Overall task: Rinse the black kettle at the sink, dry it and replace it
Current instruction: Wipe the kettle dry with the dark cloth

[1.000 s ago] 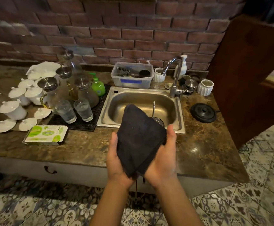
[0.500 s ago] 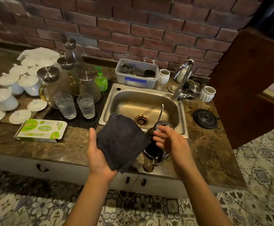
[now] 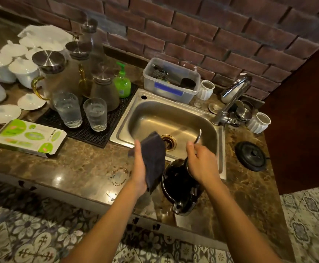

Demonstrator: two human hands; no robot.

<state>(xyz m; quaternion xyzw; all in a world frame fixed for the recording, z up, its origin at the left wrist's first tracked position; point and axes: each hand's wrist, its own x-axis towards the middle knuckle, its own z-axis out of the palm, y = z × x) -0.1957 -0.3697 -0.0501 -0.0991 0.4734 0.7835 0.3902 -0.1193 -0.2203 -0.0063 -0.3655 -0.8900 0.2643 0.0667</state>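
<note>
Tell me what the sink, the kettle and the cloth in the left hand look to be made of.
Sink: brushed stainless steel, by its dull grey sheen and pressed rim. Black kettle: glossy black body, likely plastic or coated metal, with shiny chrome-like trim; the highlights leave it open. Cloth in the left hand: dark, matte, soft fabric, probably terry or microfibre, since it hangs limp.

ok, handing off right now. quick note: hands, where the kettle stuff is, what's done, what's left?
Left hand: holds the dark cloth, just left of the kettle.
Right hand: grips the top of the black kettle.
Kettle stands on the counter in front of the sink. Its round base sits empty, right of the sink.
Done: apparently rinsed, tap shows no water.
Left: finish wiping, set the kettle on the base.
</note>
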